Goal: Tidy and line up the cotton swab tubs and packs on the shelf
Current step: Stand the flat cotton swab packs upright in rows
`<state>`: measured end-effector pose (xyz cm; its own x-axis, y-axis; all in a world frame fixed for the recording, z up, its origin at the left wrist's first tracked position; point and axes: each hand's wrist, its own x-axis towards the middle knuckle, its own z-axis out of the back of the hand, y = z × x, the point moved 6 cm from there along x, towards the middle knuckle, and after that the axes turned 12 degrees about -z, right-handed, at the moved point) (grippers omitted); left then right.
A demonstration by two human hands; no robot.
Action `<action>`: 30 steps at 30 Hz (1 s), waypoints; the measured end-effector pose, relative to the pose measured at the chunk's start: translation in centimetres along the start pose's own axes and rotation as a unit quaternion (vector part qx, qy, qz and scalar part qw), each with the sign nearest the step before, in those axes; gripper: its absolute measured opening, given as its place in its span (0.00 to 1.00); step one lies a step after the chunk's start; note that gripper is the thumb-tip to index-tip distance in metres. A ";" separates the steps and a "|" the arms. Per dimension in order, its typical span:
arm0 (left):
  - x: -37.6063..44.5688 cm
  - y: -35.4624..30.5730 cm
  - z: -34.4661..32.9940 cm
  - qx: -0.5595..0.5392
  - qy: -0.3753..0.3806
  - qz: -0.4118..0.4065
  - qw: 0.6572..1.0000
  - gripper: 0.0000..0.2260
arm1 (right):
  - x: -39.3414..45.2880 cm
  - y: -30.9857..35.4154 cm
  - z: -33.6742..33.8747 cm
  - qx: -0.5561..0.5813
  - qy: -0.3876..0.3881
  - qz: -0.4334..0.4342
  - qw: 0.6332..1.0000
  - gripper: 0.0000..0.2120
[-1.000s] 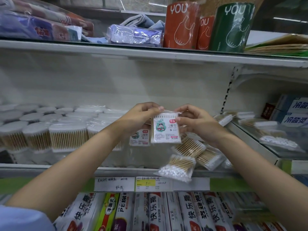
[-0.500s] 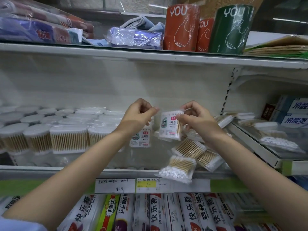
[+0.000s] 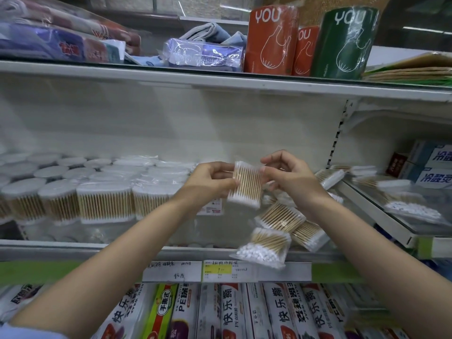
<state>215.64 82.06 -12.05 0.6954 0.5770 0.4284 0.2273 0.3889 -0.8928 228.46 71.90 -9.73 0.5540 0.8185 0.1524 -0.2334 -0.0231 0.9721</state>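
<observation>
A small clear pack of wooden cotton swabs [image 3: 246, 184] is held upright in front of the middle shelf, its plain side toward me. My left hand [image 3: 210, 183] pinches its left edge and my right hand [image 3: 289, 176] pinches its right edge. Rows of round and square cotton swab tubs [image 3: 105, 201] stand lined up on the shelf's left half. Another labelled pack [image 3: 212, 207] stands behind my left wrist. Loose packs [image 3: 278, 218] lie jumbled at the shelf's right, and one of them [image 3: 264, 248] overhangs the front edge.
The shelf's front rail [image 3: 122, 250] carries price labels [image 3: 220, 270]. More swab packs [image 3: 411, 211] lie on the glass shelf to the right, beside blue boxes [image 3: 433, 167]. Bag rolls [image 3: 271, 40] and wrapped cloths stand on the upper shelf. Boxed cling film [image 3: 230, 314] fills the shelf below.
The pack has been turned round between my hands: its printed label faced me before, now the bare wooden sticks do. My left hand, which had let go, pinches it again.
</observation>
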 end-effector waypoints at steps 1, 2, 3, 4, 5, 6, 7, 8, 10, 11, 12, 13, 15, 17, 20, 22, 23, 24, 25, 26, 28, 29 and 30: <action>0.0 0.3 0.2 -0.031 -0.006 0.008 0.999 0.12 | 0.1 -0.2 0.3 -0.010 -0.015 0.000 1.000 0.07; -0.1 0.6 0.4 -0.066 -0.013 0.017 0.998 0.10 | 0.2 -0.4 0.4 -0.020 -0.027 0.001 0.999 0.07; -0.1 0.9 0.6 -0.102 -0.021 0.025 0.994 0.08 | 0.2 -0.6 0.5 -0.029 -0.035 0.000 0.999 0.07; -0.1 1.1 0.7 -0.134 -0.028 0.033 0.990 0.08 | 0.2 -0.8 0.6 -0.035 -0.040 -0.002 0.999 0.07; -0.1 1.2 0.9 -0.163 -0.031 0.037 0.985 0.07 | 0.2 -1.0 0.6 -0.035 -0.042 -0.006 0.998 0.08; 0.0 1.2 0.9 -0.187 -0.031 0.038 0.981 0.07 | 0.1 -1.1 0.6 -0.028 -0.041 -0.013 0.999 0.09; 0.1 1.3 1.0 -0.206 -0.029 0.037 0.977 0.08 | 0.0 -1.2 0.5 -0.019 -0.036 -0.021 0.999 0.11; 0.1 1.2 1.0 -0.220 -0.026 0.034 0.975 0.08 | -0.1 -1.3 0.3 -0.008 -0.027 -0.028 0.999 0.12; 0.0 0.9 1.0 -0.231 -0.016 0.026 0.972 0.09 | -0.3 -1.3 -0.2 0.008 -0.006 -0.037 0.999 0.11; -0.1 0.8 0.9 -0.231 -0.010 0.019 0.973 0.09 | -0.4 -1.3 -0.4 0.015 0.002 -0.038 0.999 0.11; -0.1 0.7 0.9 -0.231 -0.006 0.011 0.973 0.10 | -0.5 -1.3 -0.4 0.021 0.008 -0.037 0.999 0.10; -0.2 0.7 0.9 -0.231 -0.003 0.003 0.973 0.10 | -0.6 -1.2 -0.5 0.025 0.012 -0.034 0.999 0.10; -0.4 0.6 1.1 -0.228 -0.001 -0.014 0.974 0.11 | -0.7 -1.1 -0.6 0.023 0.015 -0.033 0.999 0.09; -0.5 0.6 1.1 -0.223 0.002 -0.031 0.974 0.13 | -0.9 -1.0 -0.6 0.018 0.014 -0.030 0.999 0.08; -0.7 0.4 1.0 -0.220 0.010 -0.051 0.974 0.14 | -1.1 -0.8 -0.7 0.027 0.011 -0.024 0.999 0.09; -0.7 0.2 1.0 -0.218 0.014 -0.059 0.974 0.14 | -1.2 -0.9 -0.8 0.035 0.011 -0.019 0.999 0.09; -0.7 0.2 1.0 -0.218 0.014 -0.060 0.974 0.15 | -1.2 -0.9 -0.9 0.037 0.010 -0.019 0.999 0.09; -0.7 0.2 1.0 -0.217 0.013 -0.060 0.974 0.15 | -1.2 -1.0 -0.9 0.038 0.010 -0.019 0.999 0.09; -0.7 0.1 1.1 -0.215 0.011 -0.059 0.975 0.14 | -1.2 -1.0 -0.9 0.041 0.010 -0.019 0.999 0.09; -0.7 0.1 1.1 -0.214 0.008 -0.058 0.975 0.14 | -1.2 -1.0 -1.0 0.044 0.011 -0.020 0.999 0.09; -0.6 0.1 1.1 -0.212 0.007 -0.053 0.976 0.13 | -1.2 -1.0 -1.0 0.048 0.012 -0.026 0.998 0.10; -0.5 0.1 1.0 -0.209 0.006 -0.050 0.977 0.13 | -1.2 -1.0 -1.0 0.048 0.013 -0.031 0.998 0.10; -0.5 0.1 1.1 -0.207 0.004 -0.044 0.977 0.13 | -1.2 -1.1 -1.0 0.047 0.016 -0.038 0.998 0.09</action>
<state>214.58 82.60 -12.24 0.6655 0.5485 0.5062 0.5416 0.1119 -0.8332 227.24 71.57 -11.16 0.5415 0.8375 0.0739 -0.1159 -0.0127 0.9932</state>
